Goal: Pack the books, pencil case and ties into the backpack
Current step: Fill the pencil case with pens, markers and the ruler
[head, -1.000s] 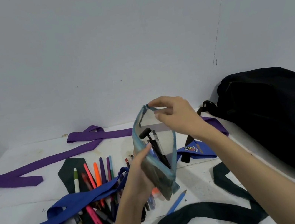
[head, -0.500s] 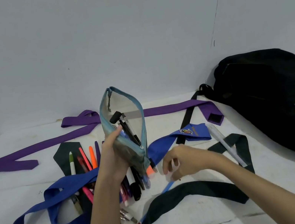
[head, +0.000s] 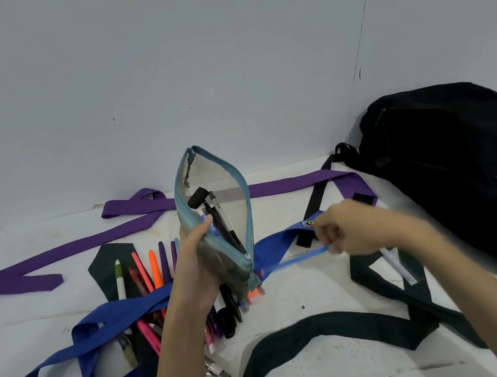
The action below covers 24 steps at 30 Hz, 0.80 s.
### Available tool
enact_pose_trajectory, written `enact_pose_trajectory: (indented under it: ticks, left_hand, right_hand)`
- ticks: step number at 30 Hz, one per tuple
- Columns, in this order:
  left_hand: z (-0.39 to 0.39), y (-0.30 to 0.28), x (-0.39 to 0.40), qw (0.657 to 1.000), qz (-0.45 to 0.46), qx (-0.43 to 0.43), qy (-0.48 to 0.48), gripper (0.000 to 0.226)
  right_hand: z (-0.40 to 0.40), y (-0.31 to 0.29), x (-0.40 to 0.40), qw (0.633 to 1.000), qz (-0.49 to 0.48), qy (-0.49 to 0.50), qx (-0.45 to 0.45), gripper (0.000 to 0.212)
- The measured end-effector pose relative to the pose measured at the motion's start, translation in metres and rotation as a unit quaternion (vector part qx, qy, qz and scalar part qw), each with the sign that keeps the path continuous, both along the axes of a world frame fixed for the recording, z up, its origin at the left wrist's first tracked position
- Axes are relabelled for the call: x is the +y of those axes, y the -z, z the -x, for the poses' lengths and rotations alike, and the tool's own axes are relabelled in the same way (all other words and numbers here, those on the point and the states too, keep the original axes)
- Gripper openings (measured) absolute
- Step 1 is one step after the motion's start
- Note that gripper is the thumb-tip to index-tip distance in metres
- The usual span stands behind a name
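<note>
Left hand (head: pixel 194 263) grips pencil case (head: pixel 216 220), right hand (head: pixel 343 231) seemingly blue pen (head: pixel 301 256)

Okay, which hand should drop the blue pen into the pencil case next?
Right. The right hand already pinches the blue pen, just beside the pencil case's open mouth. The left hand grips the case upright, so it's likely best left steadying it.

A black backpack (head: pixel 456 180) is seen on a white worktop (head: pixel 307 290); a purple tie (head: pixel 64 255), a royal blue tie (head: pixel 105 321) and a dark green tie (head: pixel 329 323) are spread out; the clear pencil case (head: pixel 217 223) is edged in light blue.
</note>
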<state>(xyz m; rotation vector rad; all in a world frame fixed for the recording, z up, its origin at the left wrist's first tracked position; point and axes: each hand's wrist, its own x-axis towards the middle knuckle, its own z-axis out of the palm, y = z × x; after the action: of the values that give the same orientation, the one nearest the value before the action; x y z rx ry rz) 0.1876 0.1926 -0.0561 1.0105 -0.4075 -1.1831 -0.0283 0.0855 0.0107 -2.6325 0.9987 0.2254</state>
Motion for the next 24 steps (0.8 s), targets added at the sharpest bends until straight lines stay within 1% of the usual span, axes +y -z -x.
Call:
enact_pose_trajectory:
  ticks: [2,3,5,7,8,9,11,13,16,20,21,22,23,24]
  left_hand:
    - [0.002,0.002,-0.002,1.000,-0.003,-0.005,-0.008,0.078]
    - [0.004,0.003,-0.003,1.000,-0.004,-0.010,-0.011,0.084]
    - [0.009,0.003,-0.005,1.000,-0.001,-0.022,-0.011,0.094]
    - [0.014,0.005,-0.008,1.000,0.000,-0.026,-0.014,0.097]
    - [0.017,0.006,-0.009,1.000,-0.001,-0.025,-0.012,0.095]
    - [0.022,0.005,-0.010,1.000,-0.002,-0.023,-0.009,0.092]
    - [0.031,0.006,-0.013,1.000,0.000,-0.025,-0.007,0.084]
    - [0.038,0.007,-0.015,0.999,-0.007,-0.033,-0.004,0.084]
    - [0.045,0.008,-0.018,0.999,0.006,-0.035,0.021,0.092]
    - [0.048,0.007,-0.018,0.999,0.009,-0.028,0.040,0.094]
    - [0.047,0.007,-0.018,0.999,0.009,-0.028,0.038,0.095]
    - [0.046,0.007,-0.018,0.999,0.012,-0.028,0.037,0.095]
    - [0.044,0.008,-0.018,0.999,0.016,-0.029,0.037,0.093]
    - [0.043,0.008,-0.018,0.999,0.018,-0.027,0.037,0.092]
  right_hand:
    - [0.016,-0.025,-0.010,0.998,-0.002,0.055,-0.036,0.007]
    - [0.023,-0.036,-0.013,0.993,-0.005,0.084,-0.076,0.007]
    - [0.030,-0.053,-0.013,0.975,-0.003,0.119,-0.186,0.010]
    - [0.025,-0.061,-0.003,0.948,-0.022,0.125,-0.292,0.012]
    - [0.019,-0.061,0.004,0.936,-0.045,0.126,-0.327,0.012]
    - [0.011,-0.059,0.010,0.929,-0.066,0.126,-0.341,0.013]
    - [-0.007,-0.050,0.019,0.939,-0.073,0.116,-0.314,0.013]
    - [-0.026,-0.039,0.024,0.956,-0.042,0.105,-0.270,0.013]
    - [-0.053,-0.026,0.030,0.967,0.006,0.099,-0.235,0.009]
    - [-0.064,-0.013,0.036,0.982,0.059,0.036,-0.174,0.022]
    - [-0.060,-0.012,0.036,0.981,0.064,0.026,-0.179,0.026]
    - [-0.054,-0.012,0.035,0.974,0.058,0.033,-0.215,0.029]
    - [-0.047,-0.013,0.033,0.958,0.049,0.055,-0.275,0.028]
    - [-0.039,-0.013,0.029,0.931,0.046,0.090,-0.351,0.026]
